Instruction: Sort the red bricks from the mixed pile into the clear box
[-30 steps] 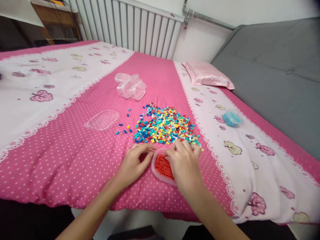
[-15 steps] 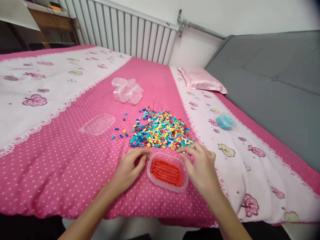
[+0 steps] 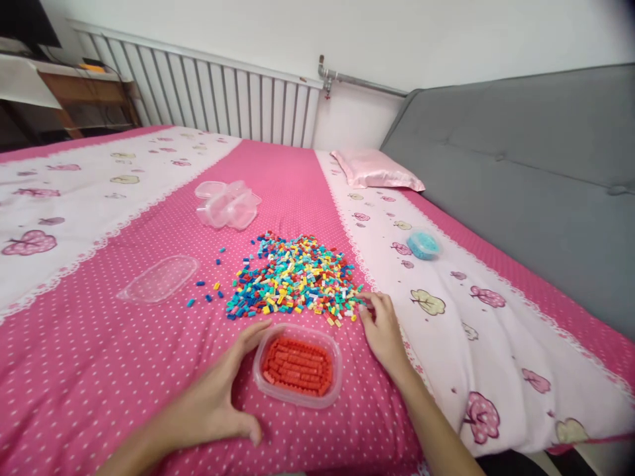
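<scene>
A clear oval tub of red bricks (image 3: 298, 365) sits on the pink dotted bedspread (image 3: 124, 357) near the front edge. My left hand (image 3: 218, 396) rests open beside the tub's left side, thumb apart from the fingers, fingertips near its far-left rim. My right hand (image 3: 383, 328) lies to the right of the tub, fingers curled and pinched at the near-right edge of a pile of mixed coloured bricks (image 3: 292, 276). What the fingertips hold, if anything, is too small to make out.
A clear lid (image 3: 159, 280) lies left of the pile, with several loose blue and yellow bricks (image 3: 208, 291) between. Empty clear tubs (image 3: 227, 204) sit further back. A tub of light-blue bricks (image 3: 423, 244) stands at right, a pink pillow (image 3: 374, 169) by the grey headboard (image 3: 526, 172).
My right hand left the red tub and moved right to the pile's edge. My left hand drew back and opened beside the tub. The view tilted up.
</scene>
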Tool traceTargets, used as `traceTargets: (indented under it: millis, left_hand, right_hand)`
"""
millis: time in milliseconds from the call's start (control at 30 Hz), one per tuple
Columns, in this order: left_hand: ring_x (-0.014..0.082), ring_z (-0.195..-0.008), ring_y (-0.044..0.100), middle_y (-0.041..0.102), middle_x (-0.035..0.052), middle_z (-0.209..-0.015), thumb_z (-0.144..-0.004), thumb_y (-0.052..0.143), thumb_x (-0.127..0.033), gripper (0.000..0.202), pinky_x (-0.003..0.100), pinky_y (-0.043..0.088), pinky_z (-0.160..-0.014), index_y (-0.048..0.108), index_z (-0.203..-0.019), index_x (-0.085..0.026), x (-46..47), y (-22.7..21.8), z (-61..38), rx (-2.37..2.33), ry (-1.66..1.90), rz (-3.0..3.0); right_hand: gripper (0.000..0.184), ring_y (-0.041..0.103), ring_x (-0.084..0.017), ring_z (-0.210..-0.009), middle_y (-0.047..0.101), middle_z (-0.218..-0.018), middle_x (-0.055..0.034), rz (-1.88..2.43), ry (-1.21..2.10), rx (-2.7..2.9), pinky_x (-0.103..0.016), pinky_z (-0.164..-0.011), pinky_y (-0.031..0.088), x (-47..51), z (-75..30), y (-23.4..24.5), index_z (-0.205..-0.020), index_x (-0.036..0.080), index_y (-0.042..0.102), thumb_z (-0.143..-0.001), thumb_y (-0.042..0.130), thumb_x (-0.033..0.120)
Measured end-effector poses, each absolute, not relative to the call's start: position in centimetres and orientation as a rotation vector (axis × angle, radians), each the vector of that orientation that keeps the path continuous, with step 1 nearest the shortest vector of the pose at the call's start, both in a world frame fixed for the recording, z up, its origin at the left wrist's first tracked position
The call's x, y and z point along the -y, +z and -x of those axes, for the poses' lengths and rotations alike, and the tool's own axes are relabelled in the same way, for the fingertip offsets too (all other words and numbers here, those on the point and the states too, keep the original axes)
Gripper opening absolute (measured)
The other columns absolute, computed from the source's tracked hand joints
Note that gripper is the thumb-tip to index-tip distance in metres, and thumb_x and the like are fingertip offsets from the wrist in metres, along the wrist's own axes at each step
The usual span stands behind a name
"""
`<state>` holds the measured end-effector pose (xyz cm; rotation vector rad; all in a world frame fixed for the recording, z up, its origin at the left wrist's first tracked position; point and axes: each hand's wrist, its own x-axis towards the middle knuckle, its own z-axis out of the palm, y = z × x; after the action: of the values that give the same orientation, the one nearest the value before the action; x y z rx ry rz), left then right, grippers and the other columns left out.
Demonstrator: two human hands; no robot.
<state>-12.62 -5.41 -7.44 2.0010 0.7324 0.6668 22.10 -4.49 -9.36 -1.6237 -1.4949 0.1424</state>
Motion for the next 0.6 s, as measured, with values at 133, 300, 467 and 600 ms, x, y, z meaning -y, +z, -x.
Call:
traceTargets:
  millis: [133, 300, 467, 600]
  left_hand:
    - [0.0399, -0.152, 0.038, 0.032, 0.0105, -0.169, -0.084, 0.078, -0.058, 0.103, 0.063, 0.032, -0.123, 0.013, -0.162, -0.043, 5.6, -8.5, 12.3, -0.863, 0.673, -2.015]
    - [0.037, -0.147, 0.046, 0.036, 0.0121, -0.166, -0.093, 0.07, -0.037, 0.084, 0.058, 0.041, -0.12, 0.019, -0.16, -0.039, 5.6, -8.9, 11.7, -0.919, 0.727, -2.109]
    - [0.0362, -0.144, 0.05, 0.038, 0.0143, -0.164, -0.094, 0.066, -0.033, 0.08, 0.056, 0.045, -0.117, 0.019, -0.158, -0.038, 5.5, -8.5, 11.3, -0.911, 0.763, -2.205]
    - [0.0371, -0.143, 0.051, 0.039, 0.0152, -0.163, -0.092, 0.069, -0.032, 0.082, 0.056, 0.045, -0.117, 0.019, -0.158, -0.036, 5.6, -8.5, 11.2, -0.903, 0.777, -2.228]
  right_hand:
    - [0.027, 0.053, -0.03, -0.115, 0.058, -0.116, -0.0111, 1.643, 0.029, 1.475, -0.053, -0.104, 0.046, 5.3, -19.8, -9.4, -0.113, 0.025, 0.071, -0.099, 0.049, 0.032]
    - [0.034, 0.045, -0.032, -0.131, 0.055, -0.137, -0.0128, 1.691, -0.103, 1.631, -0.057, -0.112, 0.039, 5.7, -18.3, -9.5, -0.13, 0.025, 0.067, -0.103, 0.047, 0.03]
    - [0.037, 0.04, -0.032, -0.139, 0.051, -0.147, -0.0111, 1.655, -0.06, 1.728, -0.057, -0.115, 0.034, 5.0, -18.2, -9.3, -0.136, 0.029, 0.066, -0.103, 0.049, 0.031]
    - [0.023, 0.048, -0.03, -0.127, 0.061, -0.13, -0.0094, 1.68, -0.007, 1.683, -0.052, -0.109, 0.038, 3.3, -17.4, -8.0, -0.11, 0.028, 0.078, -0.097, 0.059, 0.026]
